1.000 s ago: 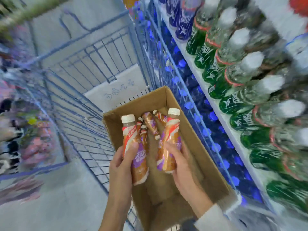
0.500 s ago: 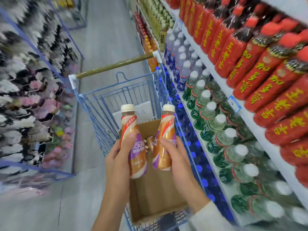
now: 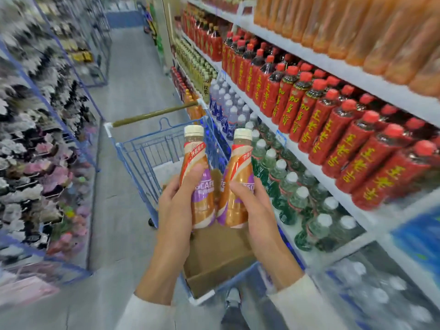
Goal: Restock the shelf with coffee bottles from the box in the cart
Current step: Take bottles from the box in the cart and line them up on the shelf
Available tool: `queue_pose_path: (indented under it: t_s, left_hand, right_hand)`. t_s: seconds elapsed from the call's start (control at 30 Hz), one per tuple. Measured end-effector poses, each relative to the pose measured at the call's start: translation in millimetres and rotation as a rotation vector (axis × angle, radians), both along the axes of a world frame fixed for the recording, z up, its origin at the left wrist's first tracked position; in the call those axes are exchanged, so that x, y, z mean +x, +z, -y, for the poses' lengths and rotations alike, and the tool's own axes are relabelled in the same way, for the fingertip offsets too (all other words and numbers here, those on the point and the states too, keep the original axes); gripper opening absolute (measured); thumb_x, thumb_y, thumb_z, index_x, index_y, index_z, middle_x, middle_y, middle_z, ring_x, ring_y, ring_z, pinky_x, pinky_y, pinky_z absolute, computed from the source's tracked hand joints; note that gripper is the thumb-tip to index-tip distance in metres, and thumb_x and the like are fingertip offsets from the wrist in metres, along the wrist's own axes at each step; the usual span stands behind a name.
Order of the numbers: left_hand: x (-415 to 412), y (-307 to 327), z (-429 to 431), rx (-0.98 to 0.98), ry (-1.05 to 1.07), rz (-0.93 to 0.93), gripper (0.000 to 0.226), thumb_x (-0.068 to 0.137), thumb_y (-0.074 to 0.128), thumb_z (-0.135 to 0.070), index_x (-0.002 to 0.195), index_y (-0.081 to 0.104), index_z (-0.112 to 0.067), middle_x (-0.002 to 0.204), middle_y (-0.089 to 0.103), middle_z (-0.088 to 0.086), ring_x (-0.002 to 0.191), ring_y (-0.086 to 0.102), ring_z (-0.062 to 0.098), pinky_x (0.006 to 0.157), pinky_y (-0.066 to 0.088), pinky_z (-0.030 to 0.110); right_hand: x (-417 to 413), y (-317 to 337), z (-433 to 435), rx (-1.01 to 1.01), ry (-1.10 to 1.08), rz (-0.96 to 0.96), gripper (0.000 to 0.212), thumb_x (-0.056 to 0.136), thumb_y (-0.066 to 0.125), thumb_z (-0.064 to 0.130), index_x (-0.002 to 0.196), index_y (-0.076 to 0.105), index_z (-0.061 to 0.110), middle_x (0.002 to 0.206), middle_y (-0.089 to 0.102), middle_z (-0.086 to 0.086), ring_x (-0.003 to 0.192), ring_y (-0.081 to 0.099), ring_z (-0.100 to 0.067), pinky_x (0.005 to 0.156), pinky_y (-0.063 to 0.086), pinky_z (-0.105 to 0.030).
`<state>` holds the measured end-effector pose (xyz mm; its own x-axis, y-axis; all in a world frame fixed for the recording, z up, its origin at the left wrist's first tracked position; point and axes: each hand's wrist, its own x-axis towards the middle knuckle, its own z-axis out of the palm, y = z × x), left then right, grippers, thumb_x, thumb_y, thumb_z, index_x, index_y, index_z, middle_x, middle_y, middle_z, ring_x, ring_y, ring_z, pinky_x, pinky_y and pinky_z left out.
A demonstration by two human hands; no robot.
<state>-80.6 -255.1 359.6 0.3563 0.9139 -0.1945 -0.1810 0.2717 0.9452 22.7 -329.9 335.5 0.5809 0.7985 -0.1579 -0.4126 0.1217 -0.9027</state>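
Currently on my feed: one supermarket aisle, grey floor (image 3: pixel 128 91).

Item 1: left hand (image 3: pixel 176 210), fingers wrapped round the first coffee bottle (image 3: pixel 195 151), upright, cream cap.

Item 2: right hand (image 3: pixel 254 210), wrapped round the second coffee bottle (image 3: pixel 240 160), upright, just beside the first.

Both bottles are held above the cardboard box (image 3: pixel 214 253), which sits in the blue wire cart (image 3: pixel 145 151).

Right side: white shelf (image 3: pixel 333 65) tiers carrying red bottles (image 3: pixel 333 129), with green bottles (image 3: pixel 292 194) on the tier below.

Left side: blurred racks (image 3: pixel 35 115), contents I cannot identify.
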Motion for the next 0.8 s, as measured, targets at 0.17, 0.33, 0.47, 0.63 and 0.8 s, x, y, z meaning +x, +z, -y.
queue_pose_path:
  t_s: [0.17, 0.33, 0.47, 0.63, 0.8]
  left_hand:
    - [-0.2, 16.1, 63.6, 0.003, -0.168, 0.047, 0.04, 0.079, 0.072, -0.047, 0.102, 0.074, -0.015, 0.094, 0.077, 0.012, 0.074, 0.072, 0.023, 0.066, 0.057, 0.035]
    - [28.4, 35.1, 129.1, 0.024, -0.368, 0.075, 0.036, 0.076, 0.073, -0.048, 0.095, 0.075, -0.017, 0.088, 0.076, 0.011, 0.073, 0.071, 0.023, 0.069, 0.057, 0.039]
    - [63.2, 44.0, 188.0, 0.038, -0.553, 0.117, 0.039, 0.068, 0.076, -0.054, 0.088, 0.074, -0.021, 0.082, 0.074, 0.008, 0.066, 0.068, 0.025, 0.062, 0.054, 0.036]
    - [112.4, 50.8, 281.5, 0.059, -0.749, 0.108, 0.048, 0.072, 0.072, -0.052, 0.104, 0.075, -0.016, 0.092, 0.077, 0.009, 0.075, 0.072, 0.023, 0.066, 0.056, 0.037]
    - [161.2, 52.5, 394.8, 0.069, -0.873, 0.116, 0.026, 0.084, 0.072, -0.041, 0.094, 0.076, -0.017, 0.09, 0.076, 0.011, 0.077, 0.069, 0.024, 0.075, 0.056, 0.042]
  right_hand:
    - [-11.4, 25.6, 86.6, -0.003, -0.142, 0.06, 0.026, 0.09, 0.067, 0.018, 0.116, 0.066, 0.022, 0.099, 0.078, 0.003, 0.09, 0.074, -0.016, 0.074, 0.061, -0.031]
    - [-2.9, 47.6, 169.0, -0.03, -0.36, 0.153, 0.046, 0.076, 0.08, 0.032, 0.12, 0.066, 0.027, 0.105, 0.077, 0.002, 0.095, 0.074, -0.017, 0.079, 0.06, -0.034]
    - [15.0, 57.3, 239.0, -0.042, -0.574, 0.169, 0.041, 0.074, 0.071, 0.034, 0.113, 0.068, 0.02, 0.102, 0.076, -0.002, 0.093, 0.072, -0.019, 0.083, 0.06, -0.036]
    - [36.1, 62.3, 345.2, -0.082, -0.758, 0.192, 0.044, 0.073, 0.072, 0.037, 0.112, 0.067, 0.015, 0.102, 0.074, -0.011, 0.089, 0.07, -0.021, 0.08, 0.058, -0.039]
    - [59.1, 65.0, 465.7, -0.12, -0.897, 0.214, 0.05, 0.07, 0.073, 0.039, 0.113, 0.066, 0.013, 0.098, 0.074, -0.004, 0.086, 0.07, -0.017, 0.073, 0.058, -0.027]
